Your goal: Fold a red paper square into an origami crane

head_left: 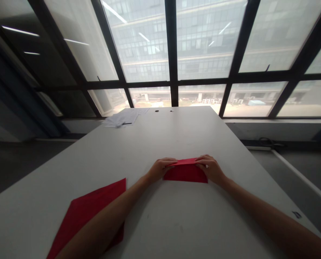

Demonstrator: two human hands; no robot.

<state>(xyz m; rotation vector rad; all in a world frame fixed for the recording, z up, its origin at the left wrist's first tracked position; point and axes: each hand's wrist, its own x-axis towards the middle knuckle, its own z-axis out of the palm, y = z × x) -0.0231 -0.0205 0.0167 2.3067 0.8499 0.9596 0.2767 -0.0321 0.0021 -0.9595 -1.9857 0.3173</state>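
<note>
Red paper sheet (186,176) is at roughly 12 o'clock from you, near edge down by the white counter (195,135), far edge propped up a bit. You've got it with both hands: left hand (162,168) pinching the far edge at its 10 o'clock corner, right hand (210,168) pinching at its 2 o'clock corner, thumbs toward you.

Progress-wise, I'd call it mid-fold. There's a lighter strip running along the far edge between your fingers, so a bend looks started, but it isn't lying flat, so pressing the crease seems undone. Can't tell how many layers you've got there, your fingers cover the ends. Other red sheet (95,205) is at 8 o'clock from the held one, neither hand on it; your left forearm passes over it, and whether they touch, no idea. Can't see if it's creased underneath either.

Count: two red pieces, one in hand and one lying flat. Two hands, both busy. One spread of white papers (118,118) up around 10 o'clock, several overlapping, too muddled to number, with one thin dark stick (127,123) on it, maybe a pen. Plus one small dark patch (297,214) near the counter's edge at 4 o'clock, can't say what.
</note>
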